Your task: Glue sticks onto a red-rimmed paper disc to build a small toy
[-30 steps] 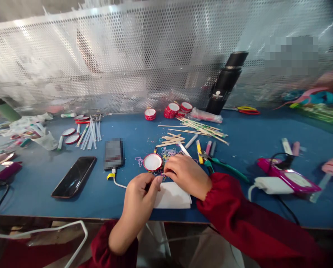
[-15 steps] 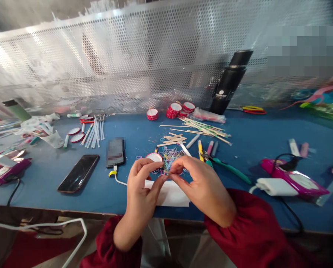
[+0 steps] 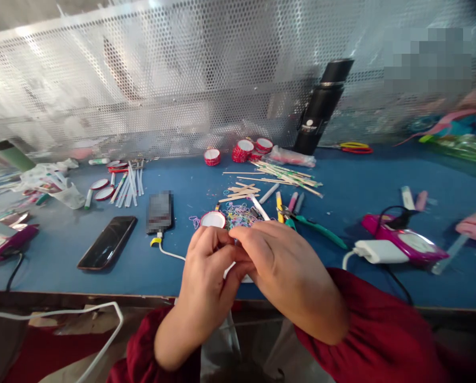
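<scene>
Near the table's front edge, my left hand (image 3: 208, 271) and my right hand (image 3: 287, 268) meet fingertip to fingertip. Both are closed in a pinch. Whatever lies between the fingers is hidden or too small to name. Just beyond them is a heap of small coloured loops (image 3: 241, 214) that look like rubber bands. Beside it sits a small round white-faced drum with a red rim (image 3: 213, 218), partly covered by my left fingers. Under the hands, a white sheet (image 3: 247, 279) shows only in part.
Behind the loops lie flat wooden sticks (image 3: 241, 192) and thin rods (image 3: 289, 175). Green-handled pliers (image 3: 319, 230) lie right, near a magenta device (image 3: 411, 242). A phone (image 3: 108, 242) and a dark charging device (image 3: 160, 213) lie left. A black flask (image 3: 321, 109) stands by the perforated panel (image 3: 161, 69).
My hands have drawn closer together, and the right fingers now overlap the left fingertips. They cover more of the white sheet. The whole view has shifted slightly.
</scene>
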Tool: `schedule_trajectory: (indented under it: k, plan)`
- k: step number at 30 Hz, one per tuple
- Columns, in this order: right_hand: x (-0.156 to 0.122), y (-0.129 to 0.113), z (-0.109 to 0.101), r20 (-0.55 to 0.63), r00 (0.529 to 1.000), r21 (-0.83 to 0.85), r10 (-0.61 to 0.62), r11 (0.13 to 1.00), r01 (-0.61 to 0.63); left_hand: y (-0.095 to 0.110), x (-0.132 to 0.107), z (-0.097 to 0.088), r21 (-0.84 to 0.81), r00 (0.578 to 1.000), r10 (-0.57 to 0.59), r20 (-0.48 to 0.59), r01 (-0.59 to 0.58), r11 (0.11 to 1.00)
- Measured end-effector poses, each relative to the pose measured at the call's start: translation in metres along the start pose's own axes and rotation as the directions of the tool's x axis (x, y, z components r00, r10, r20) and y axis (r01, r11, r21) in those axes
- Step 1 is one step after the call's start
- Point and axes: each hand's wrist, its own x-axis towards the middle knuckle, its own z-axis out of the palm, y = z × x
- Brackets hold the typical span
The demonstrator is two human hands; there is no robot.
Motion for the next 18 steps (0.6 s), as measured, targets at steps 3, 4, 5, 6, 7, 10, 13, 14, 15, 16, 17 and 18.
schedule_trajectory:
  k: [3, 4, 5, 6, 7, 10, 13, 14, 15, 16, 17, 18]
  plan:
    - [0.0, 0.001, -0.001, 0.018, 0.999, 0.032, 0.028, 0.999, -0.029, 0.001, -0.001, 0.003, -0.109, 0.997, -0.074, -0.032, 0.071, 0.992]
    - [-0.001, 0.002, -0.001, 0.029, 0.999, 0.042, 0.034, 0.998, -0.035, 0.001, -0.001, 0.004, -0.158, 0.992, -0.112, -0.066, 0.1, 0.982]
    - [-0.001, 0.004, -0.001, 0.042, 0.998, 0.055, 0.038, 0.998, -0.04, 0.0, -0.001, 0.003, -0.198, 0.984, -0.149, -0.1, 0.127, 0.972]
    - [-0.002, 0.006, 0.0, 0.052, 0.998, 0.074, 0.047, 0.996, -0.05, -0.001, -0.002, 0.001, -0.229, 0.974, -0.187, -0.13, 0.154, 0.961]
    - [-0.002, 0.008, 0.0, 0.063, 0.996, 0.099, 0.065, 0.993, -0.071, -0.001, -0.003, -0.002, -0.249, 0.965, -0.219, -0.146, 0.178, 0.952]
    - [-0.004, 0.014, -0.001, 0.084, 0.986, 0.202, 0.143, 0.967, -0.158, 0.004, -0.008, -0.017, -0.33, 0.963, -0.259, -0.077, 0.22, 0.918]
    - [-0.003, 0.02, -0.003, 0.087, 0.978, 0.262, 0.191, 0.943, -0.207, 0.015, -0.015, -0.031, -0.453, 0.949, -0.096, 0.3, 0.23, 0.861]
    - [-0.002, 0.021, -0.004, 0.087, 0.978, 0.272, 0.191, 0.94, -0.207, 0.017, -0.016, -0.033, -0.477, 0.92, -0.05, 0.39, 0.248, 0.843]
    - [-0.002, 0.023, -0.005, 0.089, 0.979, 0.282, 0.185, 0.938, -0.203, 0.019, -0.016, -0.033, -0.483, 0.916, -0.032, 0.399, 0.24, 0.842]
    - [-0.001, 0.024, -0.005, 0.088, 0.981, 0.295, 0.172, 0.936, -0.191, 0.018, -0.016, -0.032, -0.472, 0.939, -0.062, 0.339, 0.227, 0.852]
    - [-0.001, 0.024, -0.006, 0.088, 0.984, 0.31, 0.153, 0.935, -0.173, 0.016, -0.015, -0.03, -0.451, 0.966, -0.12, 0.229, 0.215, 0.866]
    - [-0.001, 0.023, -0.006, 0.087, 0.987, 0.327, 0.132, 0.932, -0.153, 0.013, -0.014, -0.027, -0.424, 0.978, -0.181, 0.106, 0.209, 0.881]
